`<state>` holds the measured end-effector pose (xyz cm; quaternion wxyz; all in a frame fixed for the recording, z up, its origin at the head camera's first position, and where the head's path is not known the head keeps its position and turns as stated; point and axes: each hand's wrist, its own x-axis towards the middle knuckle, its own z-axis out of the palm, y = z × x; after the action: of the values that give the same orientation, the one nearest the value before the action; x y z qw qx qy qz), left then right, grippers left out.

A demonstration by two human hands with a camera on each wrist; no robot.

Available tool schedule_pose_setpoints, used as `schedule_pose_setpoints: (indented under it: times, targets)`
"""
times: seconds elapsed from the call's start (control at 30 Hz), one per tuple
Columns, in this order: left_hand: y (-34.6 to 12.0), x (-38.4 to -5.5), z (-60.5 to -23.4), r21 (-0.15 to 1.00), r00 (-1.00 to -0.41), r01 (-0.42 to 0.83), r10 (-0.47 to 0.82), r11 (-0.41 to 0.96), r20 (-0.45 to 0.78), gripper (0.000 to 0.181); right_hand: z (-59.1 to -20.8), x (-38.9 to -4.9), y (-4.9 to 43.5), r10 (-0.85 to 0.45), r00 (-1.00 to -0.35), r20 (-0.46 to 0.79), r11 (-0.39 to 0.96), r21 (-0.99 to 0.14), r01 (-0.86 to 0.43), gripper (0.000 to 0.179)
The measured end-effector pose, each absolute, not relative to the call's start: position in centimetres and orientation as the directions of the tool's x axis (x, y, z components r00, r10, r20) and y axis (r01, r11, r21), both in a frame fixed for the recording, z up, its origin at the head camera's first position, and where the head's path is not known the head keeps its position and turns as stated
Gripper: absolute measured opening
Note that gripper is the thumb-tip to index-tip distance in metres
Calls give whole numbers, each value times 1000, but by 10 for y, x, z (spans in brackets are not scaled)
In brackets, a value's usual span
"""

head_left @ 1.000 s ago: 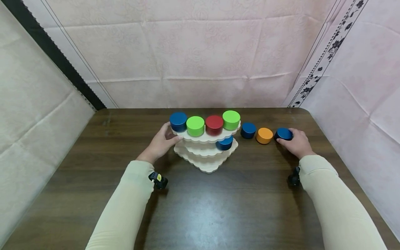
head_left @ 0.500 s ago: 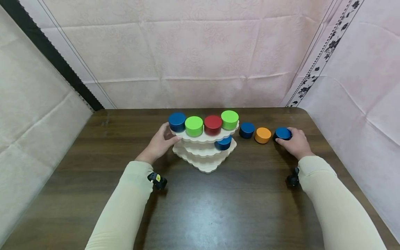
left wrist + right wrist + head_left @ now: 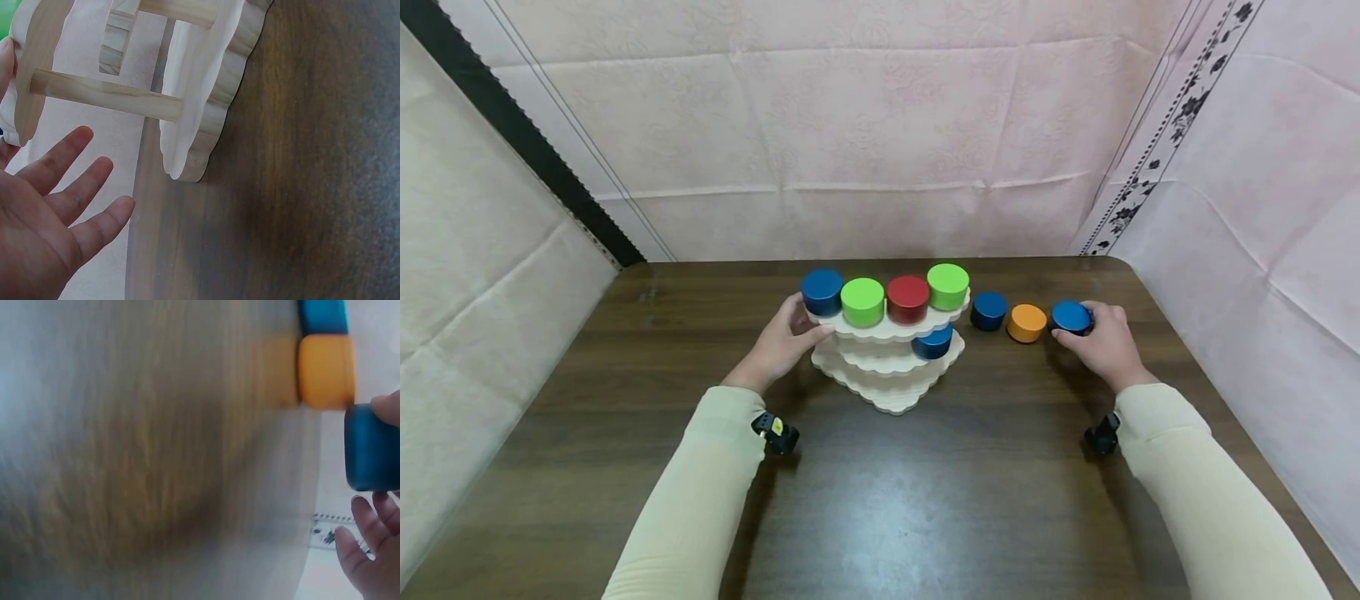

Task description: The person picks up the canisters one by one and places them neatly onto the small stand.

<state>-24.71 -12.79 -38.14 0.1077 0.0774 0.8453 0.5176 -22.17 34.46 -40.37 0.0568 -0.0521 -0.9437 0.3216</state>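
My left hand (image 3: 781, 346) pinches the left edge of the top tier of a pale wooden three-tier stand (image 3: 887, 332); its other fingers (image 3: 103, 219) are spread out below. On the top tier sit a blue round block (image 3: 822, 292), a green block (image 3: 862, 302), a red block (image 3: 907, 299) and another green block (image 3: 948, 287). A lower tier bears one blue block (image 3: 932, 342). My right hand (image 3: 1107, 345) grips a blue round block (image 3: 369, 450) between thumb and fingers; in the right wrist view it is raised off the table.
To the right of the stand, a blue block (image 3: 988, 311) and an orange block (image 3: 1026, 323) stand on the dark wooden table (image 3: 925, 500). Light patterned cloth (image 3: 880, 125) hangs behind the table and at both sides. Wooden posts (image 3: 106, 97) join the tiers.
My right hand has lifted the blue block slightly and brought it a little to the left. My left hand keeps its hold on the stand. The head view has shifted slightly.
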Motion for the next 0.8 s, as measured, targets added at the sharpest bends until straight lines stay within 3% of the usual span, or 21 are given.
schedule_pose_setpoints:
  times: [0.8]
  targets:
    - [-127,-248,-382,896,-965,38,250,442,-82,81,-374,-181,274,48,-998,45,762,-648,7,72]
